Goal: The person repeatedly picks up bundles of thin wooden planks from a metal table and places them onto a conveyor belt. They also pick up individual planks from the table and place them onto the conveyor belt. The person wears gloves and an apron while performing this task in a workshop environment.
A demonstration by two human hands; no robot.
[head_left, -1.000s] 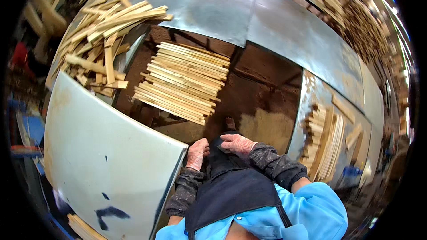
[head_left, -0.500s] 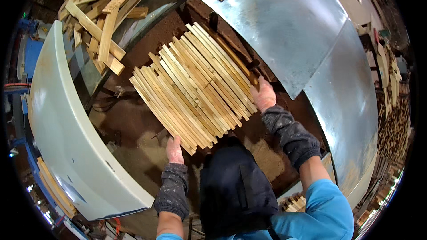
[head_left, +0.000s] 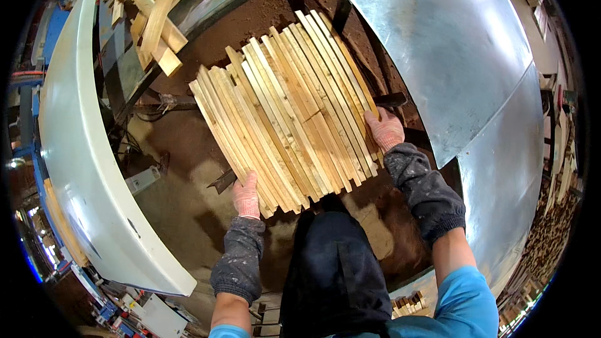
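Observation:
A row of pale wooden strips (head_left: 294,116) stands packed side by side in front of me, their ends uneven. My left hand (head_left: 246,195), in a pinkish glove, grips the row's near left end, with part of its fingers hidden by the wood. At the right end my right hand (head_left: 385,129), gloved the same way, has its fingers round the outermost strip near a dark metal bar. Between them, the two hands clasp the row from both sides.
Loose wooden pieces (head_left: 156,22) are heaped at the far left. A white curved panel (head_left: 81,150) bounds the left side and a shiny metal sheet (head_left: 451,44) the right. Dark metal bars (head_left: 391,100) show beside the row. More stacked wood (head_left: 410,305) lies low near my right arm.
The view has shifted, and the heap sits higher in it. The darker strip at the right now lies closer against the row. My left hand has moved further up along the row's left side.

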